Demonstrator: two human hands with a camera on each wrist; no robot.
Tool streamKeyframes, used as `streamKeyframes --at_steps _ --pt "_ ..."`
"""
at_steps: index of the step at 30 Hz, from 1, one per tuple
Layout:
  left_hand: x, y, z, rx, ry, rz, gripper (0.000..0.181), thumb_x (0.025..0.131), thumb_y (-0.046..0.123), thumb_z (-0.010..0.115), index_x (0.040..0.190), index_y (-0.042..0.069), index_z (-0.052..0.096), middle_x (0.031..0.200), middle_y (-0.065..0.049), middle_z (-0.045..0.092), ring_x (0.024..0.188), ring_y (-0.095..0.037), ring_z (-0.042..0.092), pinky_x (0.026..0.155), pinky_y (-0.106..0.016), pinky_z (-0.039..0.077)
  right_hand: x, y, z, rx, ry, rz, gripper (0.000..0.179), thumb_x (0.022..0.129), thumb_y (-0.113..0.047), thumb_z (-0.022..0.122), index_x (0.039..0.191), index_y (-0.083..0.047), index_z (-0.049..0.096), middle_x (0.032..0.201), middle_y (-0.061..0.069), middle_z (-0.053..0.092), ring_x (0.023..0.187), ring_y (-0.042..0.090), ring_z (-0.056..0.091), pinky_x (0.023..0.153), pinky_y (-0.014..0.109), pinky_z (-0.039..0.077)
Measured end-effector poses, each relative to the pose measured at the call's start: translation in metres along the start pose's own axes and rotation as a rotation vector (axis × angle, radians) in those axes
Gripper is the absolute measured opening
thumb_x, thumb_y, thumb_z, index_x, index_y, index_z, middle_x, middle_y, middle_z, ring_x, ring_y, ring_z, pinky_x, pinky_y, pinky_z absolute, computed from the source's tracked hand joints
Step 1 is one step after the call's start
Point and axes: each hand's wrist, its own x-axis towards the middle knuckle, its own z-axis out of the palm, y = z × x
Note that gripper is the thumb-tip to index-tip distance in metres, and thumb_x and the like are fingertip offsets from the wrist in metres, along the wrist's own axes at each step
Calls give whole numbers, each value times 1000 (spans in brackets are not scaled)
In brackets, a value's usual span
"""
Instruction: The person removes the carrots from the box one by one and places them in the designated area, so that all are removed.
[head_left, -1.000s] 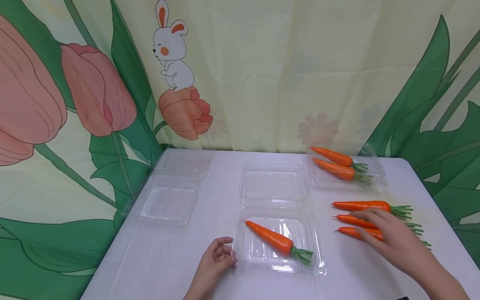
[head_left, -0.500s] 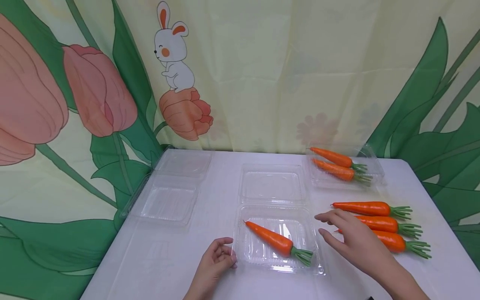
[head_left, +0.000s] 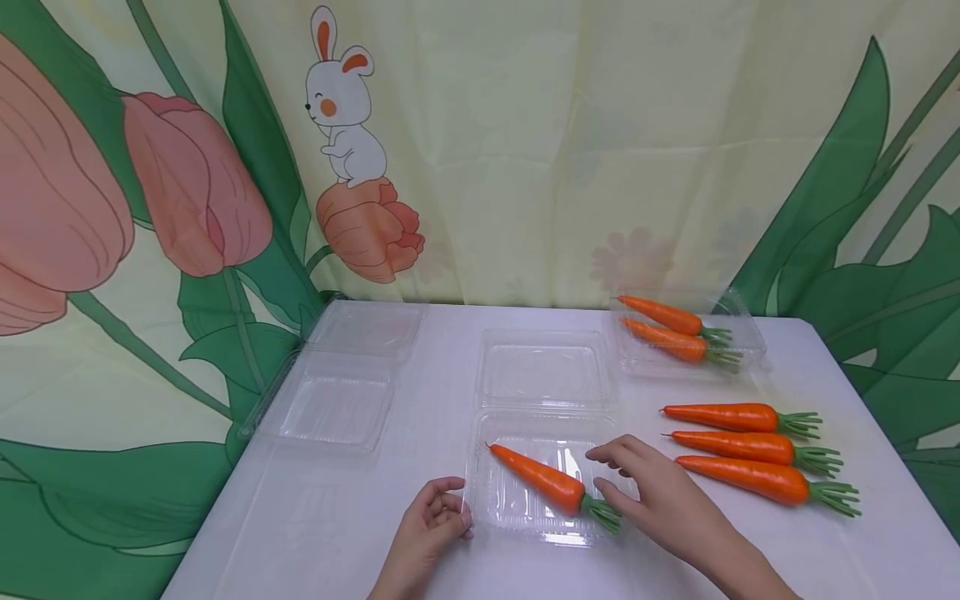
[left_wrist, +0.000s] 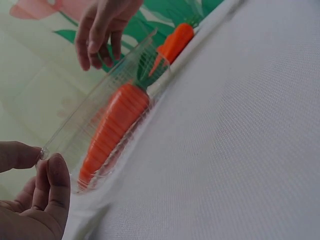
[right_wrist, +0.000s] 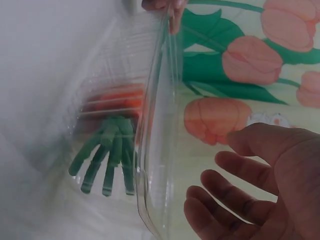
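Observation:
In the head view, a clear plastic clamshell box (head_left: 510,510) lies opened out with its lid (head_left: 547,371) folded back. One orange carrot (head_left: 542,478) with a green top lies slanted in its base. My left hand (head_left: 429,525) pinches the box's left rim between thumb and finger, as the left wrist view also shows at the rim (left_wrist: 44,152). Over the box's right edge, near the carrot's green top (right_wrist: 107,150), hovers my right hand (head_left: 663,504). Its fingers are spread and loosely bent, holding nothing.
Three carrots (head_left: 731,447) lie side by side on the white table (head_left: 300,517), to the right. A closed-looking clear box (head_left: 750,333) with two carrots stands at the back right. Another opened clear box (head_left: 337,408) sits at the left. A printed curtain (head_left: 510,167) hangs behind.
My right hand has moved left, away from the three carrots, to the box's right edge. My left hand and the carrot in the box stay put.

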Motion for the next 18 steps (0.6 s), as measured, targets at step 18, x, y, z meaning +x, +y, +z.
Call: streamKeyframes --at_steps 18 --pt "1 1 0 6 -2 -6 59 90 0 70 143 -6 42 99 -4 59 84 -14 64 80 -27 60 3 -4 39 -66 -38 -92 35 85 -25 84 117 -21 72 113 -9 65 97 10 64 87 36 60"
